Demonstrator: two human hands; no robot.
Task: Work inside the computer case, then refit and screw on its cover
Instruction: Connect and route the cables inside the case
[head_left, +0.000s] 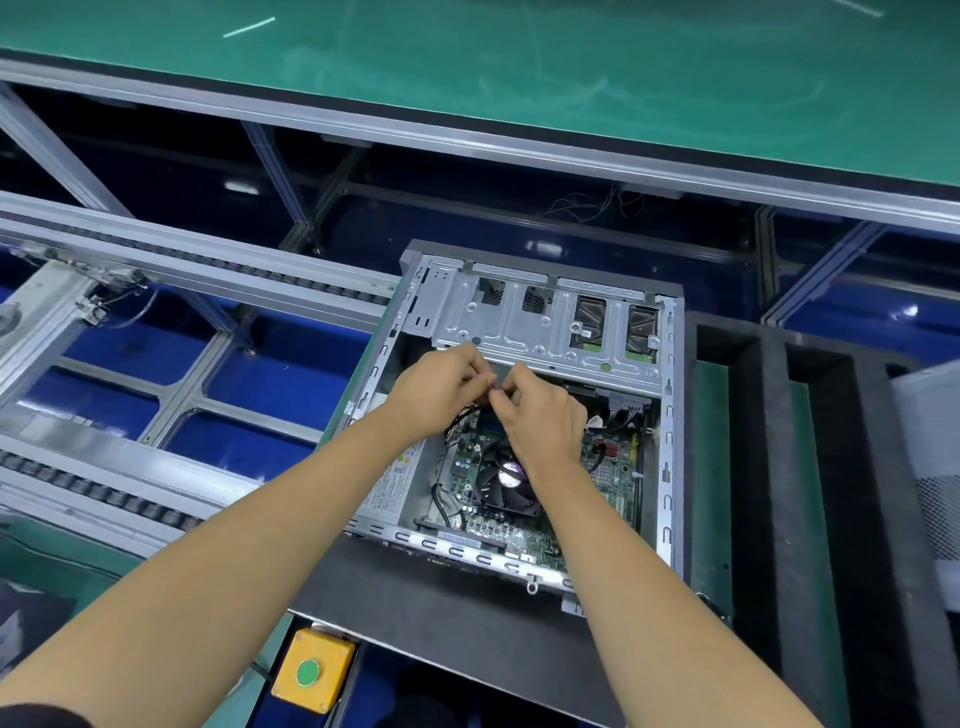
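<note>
While both forearms reach forward over the open computer case, the left hand and right hand meet above its middle, fingers curled and pinching something small and dark between them, too small to identify. Lying on its side with the cover off on a dark pad on the table, the case holds a green motherboard with a black cooler fan, black cables at the left, and a silver drive cage across its far end. At the near edge sits a yellow box with a green button.
</note>
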